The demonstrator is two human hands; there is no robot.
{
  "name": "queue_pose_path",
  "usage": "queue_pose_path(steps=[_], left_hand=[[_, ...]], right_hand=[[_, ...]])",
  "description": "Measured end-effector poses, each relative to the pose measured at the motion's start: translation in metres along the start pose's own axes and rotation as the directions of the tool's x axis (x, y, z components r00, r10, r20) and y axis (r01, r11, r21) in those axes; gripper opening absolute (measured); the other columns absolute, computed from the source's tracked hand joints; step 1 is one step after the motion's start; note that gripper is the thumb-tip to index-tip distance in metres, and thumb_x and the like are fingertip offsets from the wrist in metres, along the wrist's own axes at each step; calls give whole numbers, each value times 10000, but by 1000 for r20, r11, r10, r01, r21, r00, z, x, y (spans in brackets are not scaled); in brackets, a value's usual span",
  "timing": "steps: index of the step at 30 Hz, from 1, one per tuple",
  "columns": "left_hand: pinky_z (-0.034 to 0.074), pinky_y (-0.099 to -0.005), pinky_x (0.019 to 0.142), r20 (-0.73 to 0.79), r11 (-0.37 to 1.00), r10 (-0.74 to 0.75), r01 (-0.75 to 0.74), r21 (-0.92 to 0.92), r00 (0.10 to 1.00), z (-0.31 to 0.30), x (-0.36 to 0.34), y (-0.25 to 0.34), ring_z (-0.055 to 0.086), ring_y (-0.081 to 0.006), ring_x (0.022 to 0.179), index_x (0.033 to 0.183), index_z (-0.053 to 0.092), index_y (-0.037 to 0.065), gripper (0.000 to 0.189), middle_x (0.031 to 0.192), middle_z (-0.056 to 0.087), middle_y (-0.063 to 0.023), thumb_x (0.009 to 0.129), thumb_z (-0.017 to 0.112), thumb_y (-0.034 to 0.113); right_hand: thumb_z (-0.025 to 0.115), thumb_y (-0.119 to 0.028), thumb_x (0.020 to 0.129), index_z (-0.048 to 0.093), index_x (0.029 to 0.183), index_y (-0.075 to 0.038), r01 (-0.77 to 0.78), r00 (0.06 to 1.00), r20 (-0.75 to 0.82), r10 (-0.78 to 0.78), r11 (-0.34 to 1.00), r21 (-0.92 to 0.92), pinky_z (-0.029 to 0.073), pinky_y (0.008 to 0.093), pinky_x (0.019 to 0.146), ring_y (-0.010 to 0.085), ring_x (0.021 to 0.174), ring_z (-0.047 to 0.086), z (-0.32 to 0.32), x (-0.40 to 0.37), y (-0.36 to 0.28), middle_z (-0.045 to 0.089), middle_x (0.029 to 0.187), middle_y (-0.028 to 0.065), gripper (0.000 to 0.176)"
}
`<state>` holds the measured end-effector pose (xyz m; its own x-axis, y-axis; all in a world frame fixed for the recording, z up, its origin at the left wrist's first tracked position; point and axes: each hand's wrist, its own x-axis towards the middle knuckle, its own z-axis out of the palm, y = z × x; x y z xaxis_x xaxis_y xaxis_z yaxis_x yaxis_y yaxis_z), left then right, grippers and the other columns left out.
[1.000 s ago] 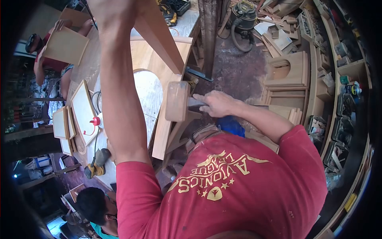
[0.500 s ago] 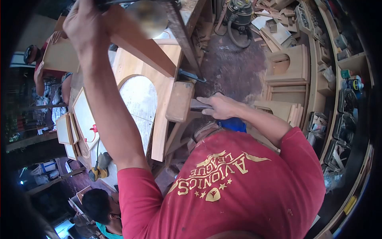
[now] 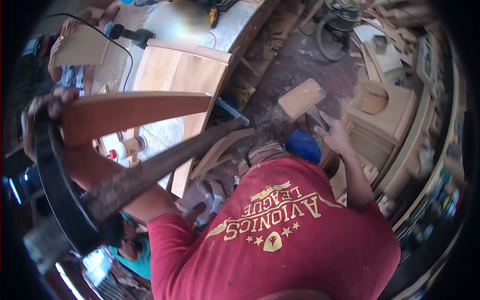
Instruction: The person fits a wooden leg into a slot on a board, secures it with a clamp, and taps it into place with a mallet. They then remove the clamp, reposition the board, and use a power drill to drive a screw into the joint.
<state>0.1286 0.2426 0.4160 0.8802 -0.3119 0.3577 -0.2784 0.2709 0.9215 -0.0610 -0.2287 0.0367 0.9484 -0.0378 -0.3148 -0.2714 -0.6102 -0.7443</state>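
1. Head view, work in hand: left hand at 9 o'clock, fingers curled tight round the end of the curved wooden piece, which runs from there toward the centre, above the bench
2. Right hand at 2 o'clock, fingers closed on the handle of the wooden mallet; one finger looks laid along the shaft; the mallet head hangs in the air over the floor, well apart from the curved piece
3. Step, as judged: between blows, with the piece gripped and the mallet off the work
4. Next move, as judged, calls for a firm left-hand hold and a square mallet face on the wood, clear of the knuckles
5. Bar clamp: one, dark and rusty, slanting from 8 o'clock to the centre, just under the curved piece; whether the left hand also grips it cannot be told
6. Wooden panel: one, flat on the bench at 11 o'clock
7. Glue bottle: one, at 9 o'clock, beneath the curved piece
8. Corded power tool: one, at 11 o'clock
9. Arched wooden frames: a stack at 3 o'clock, number unclear
10. Other people: two, one holding a board at 10 o'clock, one in a teal shirt at 7 o'clock
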Motion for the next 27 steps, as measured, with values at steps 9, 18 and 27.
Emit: queue_pose_path(steps=[9, 18, 27], left_hand=[[381, -479, 1038, -298, 984, 33, 22, 179, 954, 31, -32, 0, 550, -287, 1001, 1051, 713, 77, 391, 910, 631, -35, 961, 509, 398], [421, -555, 1026, -418, 975, 66, 30, 220, 906, 52, -35, -5, 608, -386, 1046, 1121, 663, 35, 498, 937, 607, -75, 1000, 435, 460], [432, -500, 932, -325, 982, 132, -77, 174, 936, 51, -27, -19, 588, -310, 907, 1165, 664, 32, 481, 915, 629, -80, 1007, 456, 436]], right_hand=[[742, -153, 871, 580, 1415, 14, 176, 971, 175, -162, 982, -67, 558, 402, 858, 356, 939, 753, -109, 136, -19, 720, 1066, 308, 591], [752, -131, 862, 599, 1389, 21, 397, 900, 194, -390, 918, 4, 564, 394, 889, 367, 1008, 743, -108, 183, -66, 729, 1071, 282, 570], [746, -146, 864, 573, 1408, 18, 583, 760, 299, -577, 809, 77, 523, 424, 1005, 414, 1163, 664, -58, 183, -125, 669, 1268, 273, 594]])
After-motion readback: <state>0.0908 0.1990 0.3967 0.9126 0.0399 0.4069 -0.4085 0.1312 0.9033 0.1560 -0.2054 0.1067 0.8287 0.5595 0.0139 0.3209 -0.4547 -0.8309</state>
